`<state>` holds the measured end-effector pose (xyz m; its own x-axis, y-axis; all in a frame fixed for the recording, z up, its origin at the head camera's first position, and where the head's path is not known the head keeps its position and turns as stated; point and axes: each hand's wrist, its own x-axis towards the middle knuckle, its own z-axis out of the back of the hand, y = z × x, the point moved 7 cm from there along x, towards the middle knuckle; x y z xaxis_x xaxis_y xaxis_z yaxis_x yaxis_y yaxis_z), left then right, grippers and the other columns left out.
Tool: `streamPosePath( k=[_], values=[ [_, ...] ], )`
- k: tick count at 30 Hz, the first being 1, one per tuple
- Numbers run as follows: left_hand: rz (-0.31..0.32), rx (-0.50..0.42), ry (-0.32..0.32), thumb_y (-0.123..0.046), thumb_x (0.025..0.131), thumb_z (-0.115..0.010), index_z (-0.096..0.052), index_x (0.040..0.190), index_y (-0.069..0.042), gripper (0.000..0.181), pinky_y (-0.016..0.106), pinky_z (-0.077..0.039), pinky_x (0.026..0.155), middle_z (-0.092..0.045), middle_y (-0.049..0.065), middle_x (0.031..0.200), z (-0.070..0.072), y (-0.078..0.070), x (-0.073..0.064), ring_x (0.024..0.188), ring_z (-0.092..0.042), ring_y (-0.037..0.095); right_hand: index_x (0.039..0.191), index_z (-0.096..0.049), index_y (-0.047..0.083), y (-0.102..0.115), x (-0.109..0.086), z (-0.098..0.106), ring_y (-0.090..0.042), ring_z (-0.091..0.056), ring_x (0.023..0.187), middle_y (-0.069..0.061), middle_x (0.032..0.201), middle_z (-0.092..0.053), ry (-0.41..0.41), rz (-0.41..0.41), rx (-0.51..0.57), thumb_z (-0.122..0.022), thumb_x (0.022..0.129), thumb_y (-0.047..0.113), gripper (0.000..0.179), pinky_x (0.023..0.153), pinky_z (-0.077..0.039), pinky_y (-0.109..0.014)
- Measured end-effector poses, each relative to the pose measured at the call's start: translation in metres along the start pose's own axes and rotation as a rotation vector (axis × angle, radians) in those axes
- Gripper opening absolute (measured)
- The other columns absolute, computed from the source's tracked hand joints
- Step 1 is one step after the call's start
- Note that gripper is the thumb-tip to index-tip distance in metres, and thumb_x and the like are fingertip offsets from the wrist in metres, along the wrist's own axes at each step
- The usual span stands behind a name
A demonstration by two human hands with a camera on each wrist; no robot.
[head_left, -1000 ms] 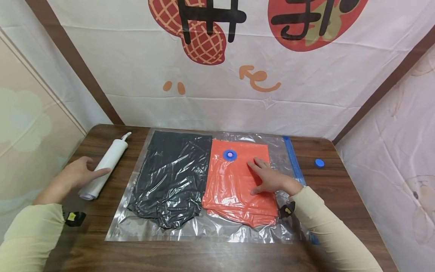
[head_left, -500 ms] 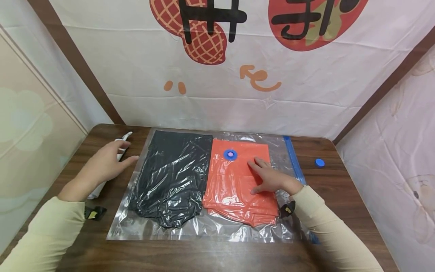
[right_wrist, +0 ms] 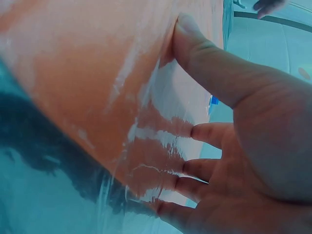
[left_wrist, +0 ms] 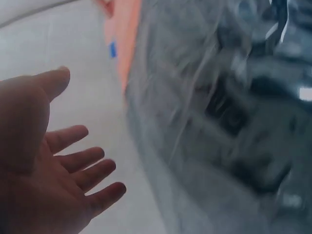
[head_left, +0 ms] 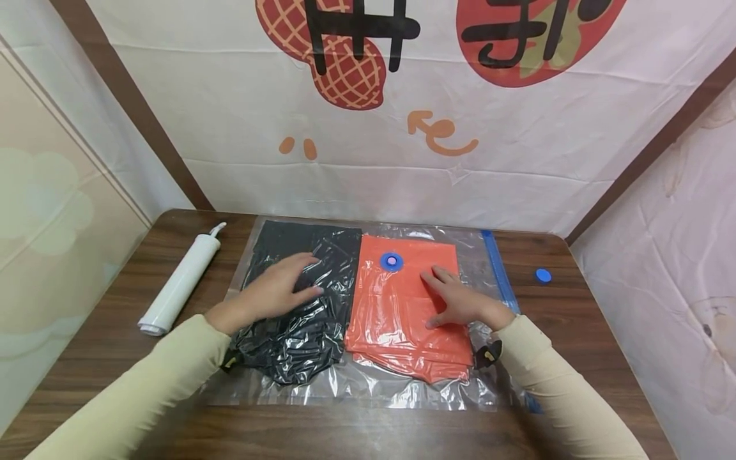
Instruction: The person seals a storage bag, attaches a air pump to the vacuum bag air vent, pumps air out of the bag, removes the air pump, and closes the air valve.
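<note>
A clear vacuum storage bag (head_left: 402, 399) lies flat on the table with a folded black garment (head_left: 310, 239) on its left side and a folded orange-red garment (head_left: 397, 306) on its right. A round blue valve (head_left: 391, 261) with a pink centre sits over the orange-red one. My left hand (head_left: 276, 287) hovers above the black garment, fingers spread and holding nothing; the left wrist view shows its palm (left_wrist: 48, 190) apart from the bag. My right hand (head_left: 457, 300) rests on the plastic over the orange-red garment, its fingertips (right_wrist: 187, 168) touching the film.
A white hand pump (head_left: 181, 281) lies on the wooden table (head_left: 345, 437) left of the bag. A blue zip strip (head_left: 498, 268) runs along the bag's right edge. A small blue cap (head_left: 543, 275) lies farther right. A printed cloth (head_left: 368, 185) hangs behind the table.
My left hand has moved rightward from the white pump, passing over it, to above the black garment. The pump stayed on the table. My right hand has kept its place.
</note>
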<state>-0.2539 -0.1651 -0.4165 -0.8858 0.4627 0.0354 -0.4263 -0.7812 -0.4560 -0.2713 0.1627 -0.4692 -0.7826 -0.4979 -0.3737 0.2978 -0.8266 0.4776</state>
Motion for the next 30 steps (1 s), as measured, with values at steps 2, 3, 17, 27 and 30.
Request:
streamPosePath(
  k=[2, 3, 17, 27, 30],
  values=[
    [-0.009, 0.022, 0.049, -0.038, 0.098, -0.069, -0.042, 0.148, 0.008, 0.073, 0.063, -0.027, 0.116, -0.039, 0.031, 0.153, -0.016, -0.003, 0.002, 0.142, -0.036, 0.048, 0.162, -0.024, 0.010, 0.001, 0.000, 0.000, -0.046, -0.011, 0.152, -0.022, 0.168, -0.010, -0.002, 0.001, 0.000, -0.087, 0.081, 0.035, 0.106, 0.103, -0.046, -0.062],
    [-0.009, 0.033, 0.074, -0.041, 0.098, -0.068, -0.040, 0.150, 0.008, 0.077, 0.065, -0.024, 0.116, -0.035, 0.032, 0.155, -0.024, -0.003, 0.003, 0.144, -0.032, 0.049, 0.162, -0.024, 0.010, 0.002, 0.000, 0.001, -0.046, -0.011, 0.152, -0.022, 0.168, -0.010, -0.002, 0.000, 0.000, -0.087, 0.080, 0.035, 0.106, 0.103, -0.046, -0.062],
    [0.021, 0.016, 0.294, -0.061, 0.098, -0.056, -0.013, 0.161, 0.001, 0.099, 0.066, 0.006, 0.118, 0.000, 0.027, 0.167, -0.068, 0.001, -0.007, 0.154, 0.002, 0.044, 0.162, -0.027, 0.012, 0.000, -0.001, 0.000, -0.048, -0.012, 0.151, -0.021, 0.168, -0.012, -0.028, 0.009, -0.032, -0.087, 0.079, 0.040, 0.107, 0.104, -0.043, -0.064],
    [0.024, -0.002, 0.307, -0.055, 0.100, -0.057, -0.009, 0.162, 0.000, 0.096, 0.065, 0.008, 0.118, 0.003, 0.026, 0.167, -0.072, 0.003, -0.006, 0.154, 0.005, 0.043, 0.141, -0.054, -0.004, -0.003, -0.005, 0.038, -0.043, -0.054, 0.126, -0.025, 0.138, -0.057, -0.237, 0.133, 0.073, -0.082, 0.088, 0.027, 0.067, 0.101, -0.048, -0.059],
    [0.031, 0.012, 0.310, -0.058, 0.100, -0.055, -0.006, 0.163, -0.003, 0.097, 0.063, 0.011, 0.119, 0.006, 0.023, 0.168, -0.076, 0.007, -0.007, 0.154, 0.008, 0.041, 0.136, -0.059, -0.006, -0.015, -0.012, 0.054, -0.042, -0.059, 0.120, -0.026, 0.131, -0.062, -0.355, 0.130, 0.165, -0.077, 0.093, 0.020, 0.053, 0.095, -0.052, -0.057]
  ],
)
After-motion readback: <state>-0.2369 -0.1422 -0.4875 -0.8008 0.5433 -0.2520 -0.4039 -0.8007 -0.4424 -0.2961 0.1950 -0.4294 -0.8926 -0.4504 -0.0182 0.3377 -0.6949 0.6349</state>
